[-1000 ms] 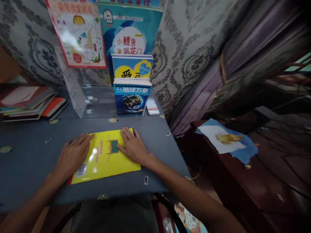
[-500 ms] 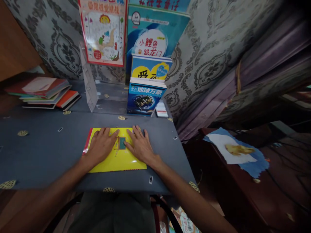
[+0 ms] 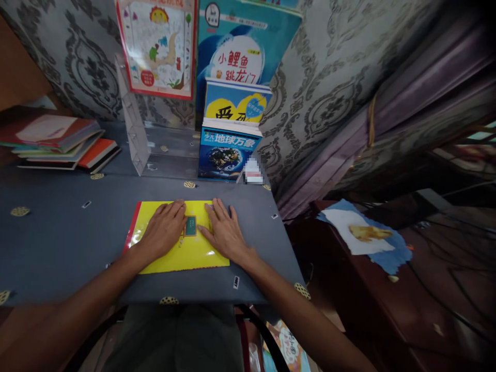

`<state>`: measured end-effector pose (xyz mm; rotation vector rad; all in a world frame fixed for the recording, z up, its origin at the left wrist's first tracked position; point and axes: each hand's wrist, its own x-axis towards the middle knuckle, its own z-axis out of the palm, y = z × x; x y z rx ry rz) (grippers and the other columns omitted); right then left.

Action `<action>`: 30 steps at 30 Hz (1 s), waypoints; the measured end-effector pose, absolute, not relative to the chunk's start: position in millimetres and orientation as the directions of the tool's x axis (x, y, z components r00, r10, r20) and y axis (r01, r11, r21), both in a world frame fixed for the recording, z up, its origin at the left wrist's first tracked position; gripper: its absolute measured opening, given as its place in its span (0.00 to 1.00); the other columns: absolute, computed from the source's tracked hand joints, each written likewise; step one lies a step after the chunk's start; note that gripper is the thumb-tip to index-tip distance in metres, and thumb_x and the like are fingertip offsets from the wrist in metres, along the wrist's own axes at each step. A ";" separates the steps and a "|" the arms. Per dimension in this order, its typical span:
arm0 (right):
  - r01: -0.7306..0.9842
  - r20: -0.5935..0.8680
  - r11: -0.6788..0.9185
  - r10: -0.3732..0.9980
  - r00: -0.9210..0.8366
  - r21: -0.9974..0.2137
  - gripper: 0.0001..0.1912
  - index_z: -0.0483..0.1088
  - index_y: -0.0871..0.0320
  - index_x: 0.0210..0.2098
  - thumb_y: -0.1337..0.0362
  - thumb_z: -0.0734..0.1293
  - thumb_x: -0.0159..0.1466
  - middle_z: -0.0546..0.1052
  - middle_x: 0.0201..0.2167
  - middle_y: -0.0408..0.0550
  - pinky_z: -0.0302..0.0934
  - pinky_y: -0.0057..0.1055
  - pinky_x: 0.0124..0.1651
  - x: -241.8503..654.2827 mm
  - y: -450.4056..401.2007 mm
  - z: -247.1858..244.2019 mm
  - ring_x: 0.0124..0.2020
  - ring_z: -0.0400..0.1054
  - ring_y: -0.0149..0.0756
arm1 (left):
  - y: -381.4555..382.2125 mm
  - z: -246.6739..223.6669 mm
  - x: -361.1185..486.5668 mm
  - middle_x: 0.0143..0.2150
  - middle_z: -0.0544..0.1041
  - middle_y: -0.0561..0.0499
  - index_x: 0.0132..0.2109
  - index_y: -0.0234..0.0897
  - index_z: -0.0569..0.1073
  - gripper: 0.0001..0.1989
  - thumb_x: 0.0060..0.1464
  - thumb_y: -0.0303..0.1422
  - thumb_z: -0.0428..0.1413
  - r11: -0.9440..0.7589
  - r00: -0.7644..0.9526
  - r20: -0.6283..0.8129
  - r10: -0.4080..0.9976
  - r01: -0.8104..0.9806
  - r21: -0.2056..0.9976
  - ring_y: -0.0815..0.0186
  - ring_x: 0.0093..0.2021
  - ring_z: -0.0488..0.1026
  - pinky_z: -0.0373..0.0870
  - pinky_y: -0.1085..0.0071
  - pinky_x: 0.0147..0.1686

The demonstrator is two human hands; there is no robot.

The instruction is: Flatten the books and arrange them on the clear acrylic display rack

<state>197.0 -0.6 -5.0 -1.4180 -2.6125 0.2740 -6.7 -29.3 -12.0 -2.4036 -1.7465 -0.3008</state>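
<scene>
A yellow book [image 3: 186, 258] with a red spine strip at its left lies flat on the table in front of me. My left hand [image 3: 165, 227] rests palm down on its left half, fingers stretched out and close together. On the right part of the cover lies my right hand [image 3: 225, 230], fingers spread and thumb pointing inward. Between the hands a small green blackboard picture [image 3: 190, 226] shows on the cover. Neither hand is gripping anything.
A clear acrylic rack [image 3: 134, 129] behind the book holds several books, with a blue earth book [image 3: 225, 155] in front. At the left is a stack of books [image 3: 58, 137]. A dark red side table [image 3: 349, 279] with a blue cloth [image 3: 395, 253] stands right.
My left hand has slid slightly and drawn its fingers and thumb together on the cover. My right hand stays in place on the book. The camera view has shifted a little.
</scene>
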 end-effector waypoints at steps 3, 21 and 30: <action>0.806 0.076 0.540 0.839 -0.539 -0.242 0.33 0.58 0.64 0.70 0.49 0.59 0.73 0.58 0.72 0.66 0.46 0.60 0.72 205.1 -5.2 -7.2 0.75 0.48 0.53 | -29.5 -11.3 -5.7 0.63 0.73 0.35 0.59 0.28 0.71 0.18 0.69 0.29 0.44 -0.303 0.291 0.244 0.925 0.953 0.013 0.52 0.63 0.71 0.65 0.54 0.62; 0.628 0.314 0.666 0.745 -0.589 -0.401 0.19 0.71 0.56 0.60 0.61 0.61 0.72 0.75 0.61 0.55 0.58 0.59 0.66 256.1 -63.7 -18.8 0.66 0.64 0.50 | -30.9 -6.3 -6.5 0.66 0.71 0.35 0.62 0.29 0.70 0.20 0.69 0.31 0.45 -0.294 0.278 0.175 0.944 0.953 0.069 0.50 0.65 0.68 0.63 0.52 0.63; 0.552 0.446 0.704 0.710 -0.545 -0.447 0.20 0.74 0.51 0.58 0.69 0.64 0.69 0.82 0.52 0.51 0.64 0.57 0.63 264.9 -94.3 -14.4 0.56 0.73 0.45 | -31.5 -9.5 -6.9 0.67 0.70 0.37 0.63 0.30 0.70 0.21 0.70 0.32 0.44 -0.311 0.297 0.174 0.939 0.949 0.057 0.51 0.65 0.68 0.62 0.52 0.64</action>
